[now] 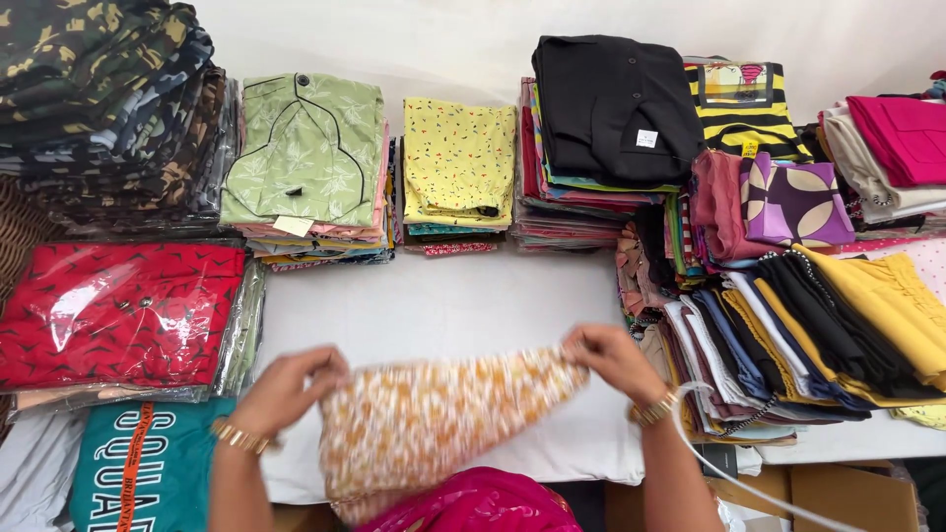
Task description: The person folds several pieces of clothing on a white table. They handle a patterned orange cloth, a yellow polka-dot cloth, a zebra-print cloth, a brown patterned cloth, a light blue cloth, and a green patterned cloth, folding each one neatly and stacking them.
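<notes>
I hold an orange-and-cream patterned garment (434, 419) stretched between both hands over the white table (434, 305). My left hand (291, 384) grips its left top corner, and my right hand (611, 357) pinches its right top corner. The cloth is blurred and hangs down toward my lap. Each wrist wears a gold bangle.
Folded clothes ring the table: a camouflage stack (108, 108) far left, a green shirt pile (305, 148), a yellow printed pile (458, 163), a black shirt pile (616, 103), fanned folded garments (808, 325) at right. A bagged red shirt (118, 310) and a teal shirt (148, 473) lie near left.
</notes>
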